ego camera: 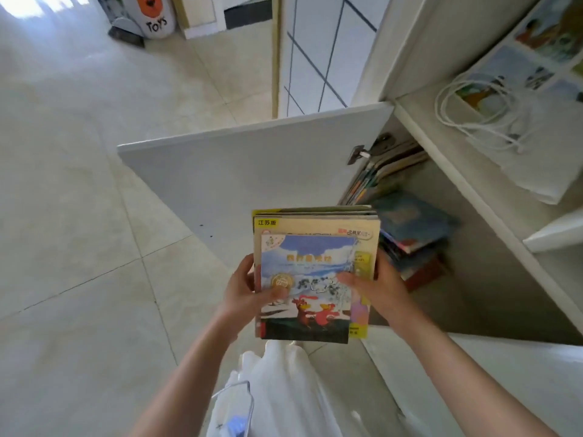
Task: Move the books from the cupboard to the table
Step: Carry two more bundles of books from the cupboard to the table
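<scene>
Both hands, left hand (pixel 244 287) and right hand (pixel 377 287), grip a stack of picture books (pixel 310 272), fingers curled round its edges; more books (pixel 413 228) remain in the cupboard (pixel 492 234); no tabletop in sight

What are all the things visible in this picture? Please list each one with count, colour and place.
held books: small stack, colourful covers, between both hands
cupboard books: several, mixed colours, inside the open cupboard
cupboard door: one, white, swung open
cable: one, white, coiled on the shelf above
paper bag: one, white, same shelf
toy bin: one, white and orange, top left on the floor
left hand: grips the stack's left edge
right hand: grips its right edge
</scene>
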